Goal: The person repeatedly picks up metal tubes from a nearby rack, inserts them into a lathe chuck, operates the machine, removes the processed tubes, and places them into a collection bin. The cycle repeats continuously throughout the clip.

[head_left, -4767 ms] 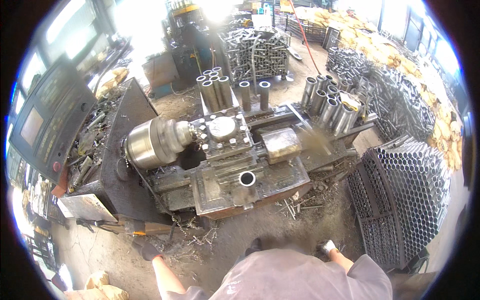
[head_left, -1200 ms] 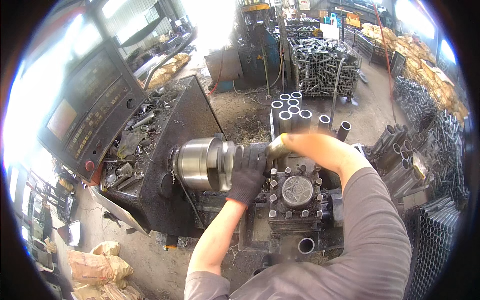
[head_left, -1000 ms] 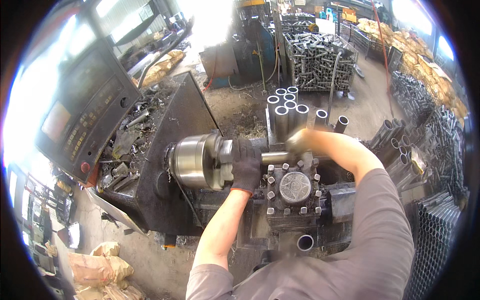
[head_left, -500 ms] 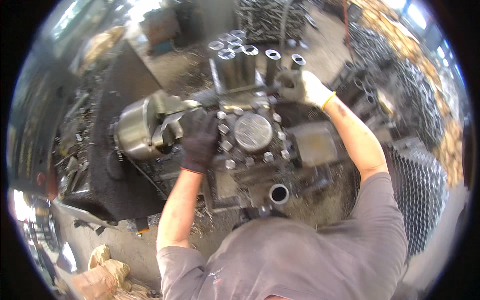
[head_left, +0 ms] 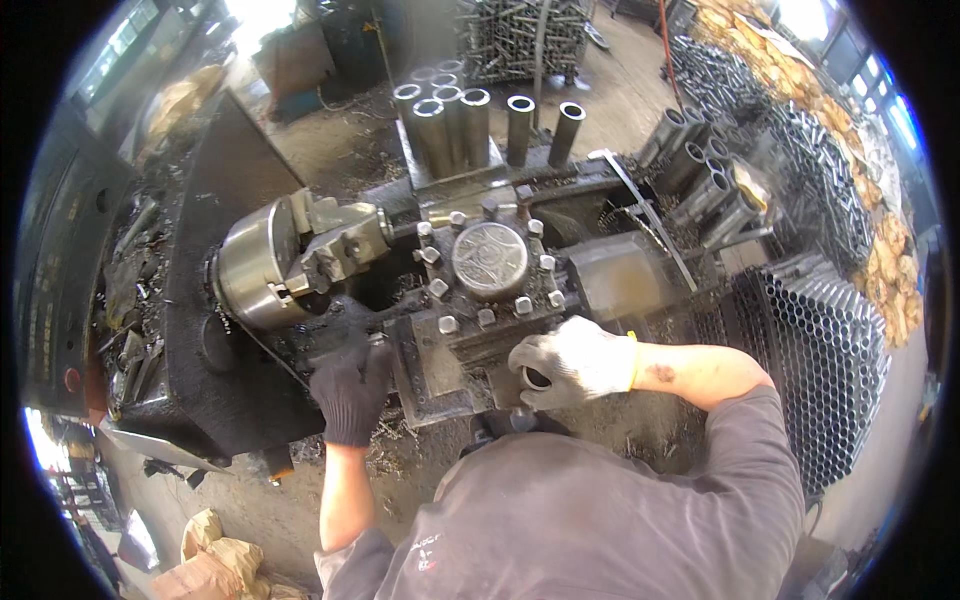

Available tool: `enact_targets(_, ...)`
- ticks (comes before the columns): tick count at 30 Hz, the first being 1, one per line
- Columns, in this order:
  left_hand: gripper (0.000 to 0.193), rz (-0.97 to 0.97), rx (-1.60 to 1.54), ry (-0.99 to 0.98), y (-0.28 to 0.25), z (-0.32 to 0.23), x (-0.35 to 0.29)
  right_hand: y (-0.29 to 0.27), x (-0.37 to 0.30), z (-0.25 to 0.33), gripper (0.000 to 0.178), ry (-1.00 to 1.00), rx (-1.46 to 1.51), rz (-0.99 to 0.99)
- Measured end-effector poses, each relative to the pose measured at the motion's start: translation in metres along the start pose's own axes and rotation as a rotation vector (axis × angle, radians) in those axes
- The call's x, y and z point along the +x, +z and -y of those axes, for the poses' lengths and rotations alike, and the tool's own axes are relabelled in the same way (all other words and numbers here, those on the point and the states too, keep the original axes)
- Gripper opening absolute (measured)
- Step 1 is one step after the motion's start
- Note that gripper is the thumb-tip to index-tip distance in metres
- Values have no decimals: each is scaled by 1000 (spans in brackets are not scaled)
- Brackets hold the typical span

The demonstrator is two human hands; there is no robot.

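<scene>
My right hand (head_left: 578, 362), in a white glove, is wrapped round a short metal tube (head_left: 537, 378) at the near side of the lathe carriage; the tube's open end faces up. My left hand (head_left: 352, 392), in a black glove, is curled closed beside the carriage's near left corner. A small metal knob shows at its fingertips, but what the fingers hold is hidden. Between and beyond my hands sits the square tool post (head_left: 490, 262) with several bolts around its round cap. Left of it is the lathe chuck (head_left: 262, 262) with its jaws.
Several upright tubes (head_left: 450, 130) stand behind the tool post, two of them apart on the right. A caliper (head_left: 650, 220) lies across the lathe's right part. Stacked tubes (head_left: 825, 370) rise at the right. Paper sacks (head_left: 215, 555) lie on the floor lower left.
My right hand has come from the far standing tubes to the near tube and closed round it. My left hand has drawn back from beside the tool post. The caliper is now visible.
</scene>
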State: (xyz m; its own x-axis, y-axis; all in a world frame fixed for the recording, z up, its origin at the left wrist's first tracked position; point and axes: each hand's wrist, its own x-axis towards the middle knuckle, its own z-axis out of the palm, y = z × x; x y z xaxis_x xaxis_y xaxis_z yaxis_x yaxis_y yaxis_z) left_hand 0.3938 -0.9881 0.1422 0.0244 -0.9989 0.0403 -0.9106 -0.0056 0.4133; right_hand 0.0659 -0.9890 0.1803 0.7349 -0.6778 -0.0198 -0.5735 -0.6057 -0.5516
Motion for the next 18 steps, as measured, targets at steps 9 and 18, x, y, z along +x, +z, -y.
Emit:
enact_targets(9, 74, -134, -913, 302, -35, -76, -9, -135, 74, 70, 36, -249, 534, -226)
enact_targets(18, 64, -229, -916, 238, -48, -82, 83, -123, 162, 5, 43, 79, 313, 12)
